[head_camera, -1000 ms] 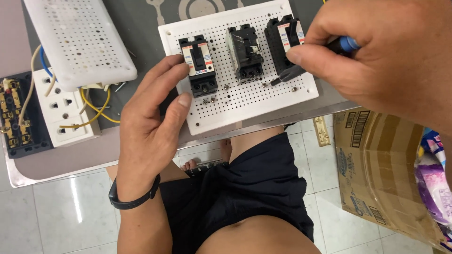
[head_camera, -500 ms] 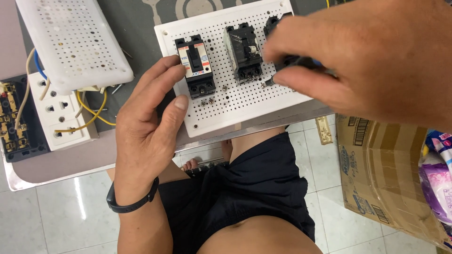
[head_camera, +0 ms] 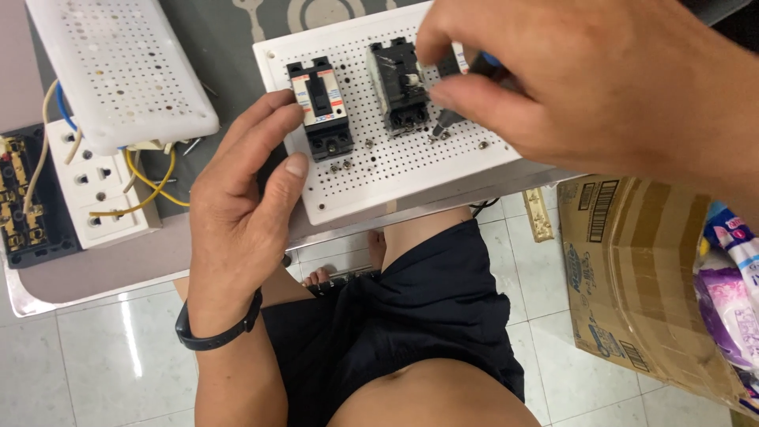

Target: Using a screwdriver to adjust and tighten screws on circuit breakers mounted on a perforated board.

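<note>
Head camera, looking down at a seated person's lap and a bench [head_camera: 118, 269]. The left hand [head_camera: 245, 213] lies on the edge of a white perforated board [head_camera: 395, 170], fingers loosely spread, fingertips touching a black circuit breaker [head_camera: 319, 107] mounted on it. The right hand [head_camera: 585, 87] has its fingers pinched around a blue-handled screwdriver [head_camera: 462, 87], tip down just beside a second breaker [head_camera: 402, 87]. A wired socket plate [head_camera: 99, 186] lies to the left; a cardboard box [head_camera: 640, 285] sits on the floor.
</note>
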